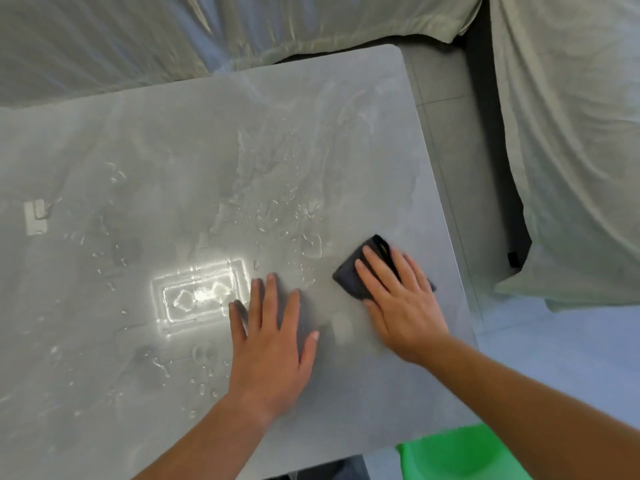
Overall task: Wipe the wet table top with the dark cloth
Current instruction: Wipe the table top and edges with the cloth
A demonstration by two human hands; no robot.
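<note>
The grey table top [138, 161] fills most of the head view, with water drops and smeared puddles [287, 216] across its middle. A folded dark cloth [353, 271] lies near the table's right edge. My right hand [398, 299] presses flat on it with straight, spread fingers, covering its near half. To the left of the cloth, my left hand [273, 334] rests flat on the wet surface, fingers straight and spread, holding nothing.
A bright window reflection [197, 292] glares just left of my left hand. Pale draped sheets [571, 150] cover furniture behind and to the right of the table. A green stool [460, 455] stands at the near right corner. Grey floor tiles [446, 109] show between table and sheets.
</note>
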